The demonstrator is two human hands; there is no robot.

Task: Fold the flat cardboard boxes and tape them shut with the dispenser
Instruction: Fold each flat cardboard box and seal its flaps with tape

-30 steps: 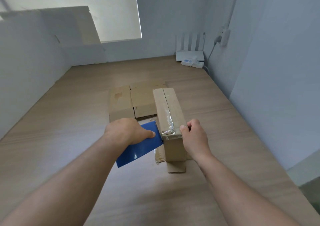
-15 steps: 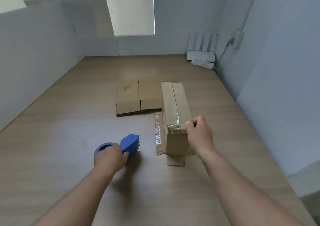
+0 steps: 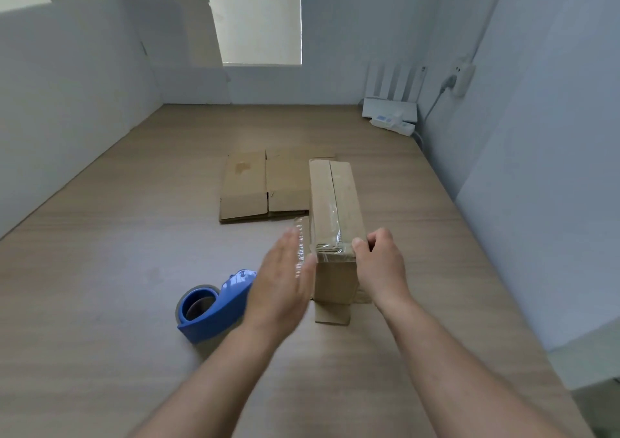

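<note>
Desk [image 3: 100, 286]: pale wood grain, white walls on three sides, bright window at upper centre.
Dispenser [image 3: 208, 313]: blue, lying on the desk at lower left of centre. A second ago the left hand [image 3: 281, 286] pressed it against the box [image 3: 335, 202]; half a second ago the hand was setting it down. It is now let go.
Left hand: fingers straight and together, holding nothing, motion-blurred, just beside the box's left face and over the loose tape [image 3: 302, 236].
Right hand [image 3: 379, 266]: as before, fingers curled over the box's near top corner, steadying it.
Tape: clear strip along the top seam and over the near end; a tail hangs off the left side, apparently not stuck down.
Reading: the taping stroke looks finished and cut. Smoothing the tail onto the side is probably the next step.
Box: folded, standing at centre; one flap [image 3: 332, 313] lies flat on the desk under its near end, so that end may not be closed.
Flat boxes [image 3: 261, 186]: stack just behind the box on its left, unfolded.
Upper right: router [image 3: 389, 108] and power strip [image 3: 392, 125], well apart.
In the way: dispenser sits near the left forearm and could get knocked.
</note>
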